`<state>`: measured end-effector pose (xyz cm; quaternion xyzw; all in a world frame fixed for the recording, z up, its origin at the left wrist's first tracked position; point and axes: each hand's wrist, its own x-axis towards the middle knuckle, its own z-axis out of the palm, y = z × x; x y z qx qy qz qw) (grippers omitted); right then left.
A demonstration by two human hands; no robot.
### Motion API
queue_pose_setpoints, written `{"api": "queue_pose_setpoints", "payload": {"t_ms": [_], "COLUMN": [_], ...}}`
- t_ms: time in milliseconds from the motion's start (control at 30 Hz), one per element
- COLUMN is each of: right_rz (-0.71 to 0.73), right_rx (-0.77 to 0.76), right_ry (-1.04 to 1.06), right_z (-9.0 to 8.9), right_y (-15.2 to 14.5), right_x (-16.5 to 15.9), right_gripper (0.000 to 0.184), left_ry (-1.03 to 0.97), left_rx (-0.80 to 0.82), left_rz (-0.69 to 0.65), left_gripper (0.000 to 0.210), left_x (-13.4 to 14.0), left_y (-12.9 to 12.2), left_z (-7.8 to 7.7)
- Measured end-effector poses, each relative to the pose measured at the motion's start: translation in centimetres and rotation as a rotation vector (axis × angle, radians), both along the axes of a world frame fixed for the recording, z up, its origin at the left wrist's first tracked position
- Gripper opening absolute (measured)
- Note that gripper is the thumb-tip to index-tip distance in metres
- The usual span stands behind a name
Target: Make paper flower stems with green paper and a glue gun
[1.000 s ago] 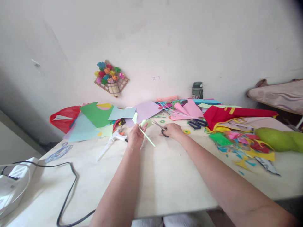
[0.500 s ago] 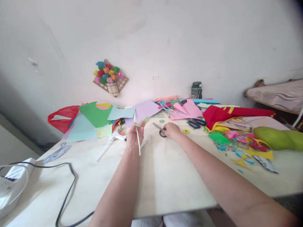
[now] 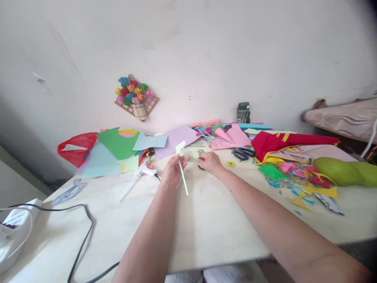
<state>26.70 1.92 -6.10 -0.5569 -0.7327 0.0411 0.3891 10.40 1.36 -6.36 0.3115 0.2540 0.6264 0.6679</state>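
My left hand [image 3: 173, 169] pinches a light green paper strip [image 3: 184, 180] that hangs down past the fingers, with a wider paper end [image 3: 180, 147] above them. Between my two hands lies a pale green paper piece [image 3: 192, 154], blurred. Fingers of my right hand [image 3: 211, 162] are closed on its right edge. Beneath that hand, the dark handle of a pair of scissors [image 3: 201, 168] shows on the table; the remainder is hidden. Just beyond my hands is a small green paper flower [image 3: 200, 151], and a yellow one [image 3: 231, 163] lies right of my right hand.
A white glue gun [image 3: 138, 173] rests left of my left hand. Coloured paper sheets [image 3: 118, 145] spread along the back, with dark-handled scissors [image 3: 244, 153] at right. Paper scraps [image 3: 300, 181] and red cloth [image 3: 273, 145] cover the right side. A black cable [image 3: 85, 236] crosses the left.
My right hand has let go of the scissors, leaving them on the table, and now grips the pale green paper. My left hand has turned, and the strip has swung right.
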Motion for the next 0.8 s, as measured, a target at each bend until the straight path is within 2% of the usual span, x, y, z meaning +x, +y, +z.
{"api": "queue_pose_setpoints", "payload": {"t_ms": [133, 267, 333, 400, 467, 533, 633, 700, 800], "right_rz": [-0.197, -0.336, -0.338, -0.265, -0.113, 0.096, 0.369, 0.440, 0.423], "right_rx": [-0.054, 0.054, 0.046, -0.067, -0.275, -0.480, -0.644, -0.661, -0.604], "right_ry": [0.610, 1.141, 1.331, 1.429, 1.379, 1.184, 0.903, 0.757, 0.638], "right_z": [-0.4, -0.1, 0.1, 0.4, 0.6, 0.7, 0.7, 0.5, 0.4], "right_y": [1.6, 2.9, 3.0, 2.6, 1.8, 1.0, -0.3, -0.9, -1.6], "right_x": [2.2, 4.9, 5.3, 4.9, 3.7, 2.1, -0.1, -1.1, -1.9], "right_gripper": [0.029, 0.019, 0.017, 0.013, 0.010, 0.018, 0.036, 0.040, 0.027], "left_ry": [0.064, 0.109, 0.131, 0.146, 0.151, 0.153, 0.157, 0.166, 0.195], "left_rx": [0.069, 0.059, 0.056, 0.052, 0.048, 0.046, 0.062, 0.082, 0.093], "left_rz": [-0.016, -0.024, -0.033, -0.039, -0.039, -0.036, -0.026, -0.016, -0.014], "left_gripper": [0.009, 0.013, 0.013, 0.012, 0.011, 0.010, 0.010, 0.011, 0.014], "left_x": [-0.3, -0.3, -0.2, -0.2, -0.2, -0.2, -0.2, -0.1, 0.0], "left_y": [0.2, 0.3, 0.4, 0.4, 0.4, 0.4, 0.3, 0.3, 0.1], "left_z": [-0.4, -0.7, -0.8, -0.8, -0.8, -0.8, -1.0, -1.0, -1.1]}}
